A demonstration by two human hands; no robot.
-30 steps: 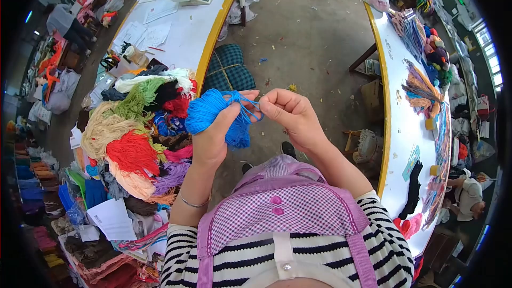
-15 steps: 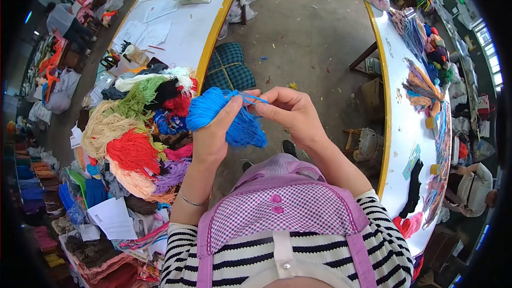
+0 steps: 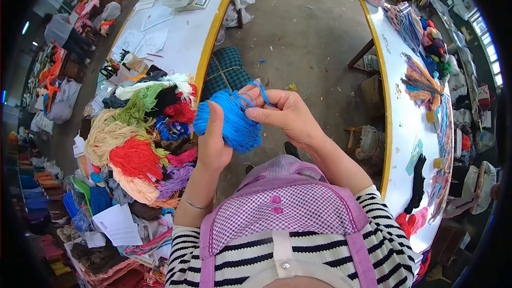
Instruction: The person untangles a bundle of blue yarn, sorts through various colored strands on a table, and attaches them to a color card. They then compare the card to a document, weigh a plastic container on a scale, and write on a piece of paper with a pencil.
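head view, left hand (image 3: 214, 146) gripping blue yarn bundle (image 3: 230, 119), right hand (image 3: 288, 114) pinching its strand

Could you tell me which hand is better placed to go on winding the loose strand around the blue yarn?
Probably the right hand: it pinches the loose strand at the top of the blue yarn, while the left hand is full, gripping the bundle.
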